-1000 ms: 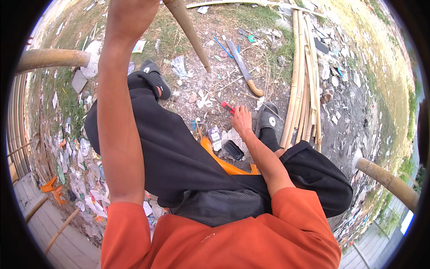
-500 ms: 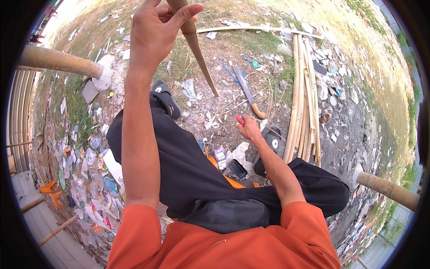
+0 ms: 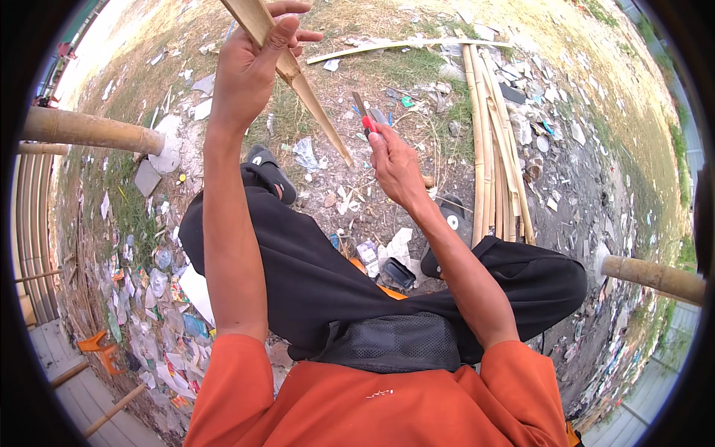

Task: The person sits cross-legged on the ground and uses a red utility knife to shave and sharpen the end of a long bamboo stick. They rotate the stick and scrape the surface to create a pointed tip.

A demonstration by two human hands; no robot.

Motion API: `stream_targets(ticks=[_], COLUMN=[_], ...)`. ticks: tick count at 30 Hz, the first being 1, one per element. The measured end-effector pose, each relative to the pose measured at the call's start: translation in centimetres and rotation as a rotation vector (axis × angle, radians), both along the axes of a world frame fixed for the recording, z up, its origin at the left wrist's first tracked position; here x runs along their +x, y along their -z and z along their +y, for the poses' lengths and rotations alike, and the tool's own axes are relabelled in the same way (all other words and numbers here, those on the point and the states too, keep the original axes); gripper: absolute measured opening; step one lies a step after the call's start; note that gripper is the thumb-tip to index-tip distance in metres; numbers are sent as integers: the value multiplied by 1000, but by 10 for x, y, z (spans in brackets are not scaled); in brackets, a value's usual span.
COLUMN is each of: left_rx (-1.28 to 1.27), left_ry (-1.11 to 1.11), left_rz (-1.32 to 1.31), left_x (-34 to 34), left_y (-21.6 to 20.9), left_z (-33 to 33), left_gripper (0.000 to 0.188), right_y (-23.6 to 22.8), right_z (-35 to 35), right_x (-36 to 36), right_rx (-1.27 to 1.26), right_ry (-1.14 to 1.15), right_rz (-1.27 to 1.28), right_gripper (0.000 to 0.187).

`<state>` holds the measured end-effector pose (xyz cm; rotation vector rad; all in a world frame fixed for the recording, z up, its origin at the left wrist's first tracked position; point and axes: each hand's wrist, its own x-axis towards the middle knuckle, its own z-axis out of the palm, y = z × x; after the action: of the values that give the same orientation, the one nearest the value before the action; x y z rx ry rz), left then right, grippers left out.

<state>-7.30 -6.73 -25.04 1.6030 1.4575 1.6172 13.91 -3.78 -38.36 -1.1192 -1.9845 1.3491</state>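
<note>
My left hand (image 3: pixel 244 78) is raised at the upper left, closed around a split bamboo piece (image 3: pixel 316 106). The thumb presses on the bamboo, some fingers stick out past it, and its hollow inner face shows. From the grip it slants down to a narrow tip near the ground. In my right hand (image 3: pixel 398 165) is a small knife (image 3: pixel 368 125) with a red and dark handle, its blade pointing up and away. Knife and bamboo are apart in the picture. Behind the right hand lies a machete, mostly hidden, with a bit of its wooden handle (image 3: pixel 428 181) showing.
Long bamboo strips (image 3: pixel 480 141) lie on the ground at right, and a thin pale strip (image 3: pixel 387 46) crosses beyond. A dark plastic tray (image 3: pixel 398 273) sits between my legs. Bamboo posts (image 3: pixel 93 129) stand on both sides. Litter covers the ground at left.
My right hand has risen from low near the machete handle toward the bamboo, bringing the knife blade into view. The bamboo has turned, showing its hollow side, and my left hand has shifted slightly left.
</note>
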Motion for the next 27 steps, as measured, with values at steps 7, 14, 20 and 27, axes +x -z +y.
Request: stream_targets(ticks=[7, 14, 20, 27], left_rx=[110, 57, 182, 323], left_ry=[-90, -250, -318, -371], left_rz=[192, 285, 245, 222], left_x=[-2, 8, 20, 17], left_y=[9, 4, 14, 19], left_z=[-3, -4, 1, 2], left_gripper=[20, 19, 17, 23], right_y=[-51, -77, -80, -75], right_z=[-26, -41, -41, -38], right_x=[-14, -22, -27, -35], right_rx=[-49, 24, 80, 107], right_ry=[-77, -63, -65, -97], right_rz=[26, 85, 62, -67], right_gripper=[31, 25, 23, 27])
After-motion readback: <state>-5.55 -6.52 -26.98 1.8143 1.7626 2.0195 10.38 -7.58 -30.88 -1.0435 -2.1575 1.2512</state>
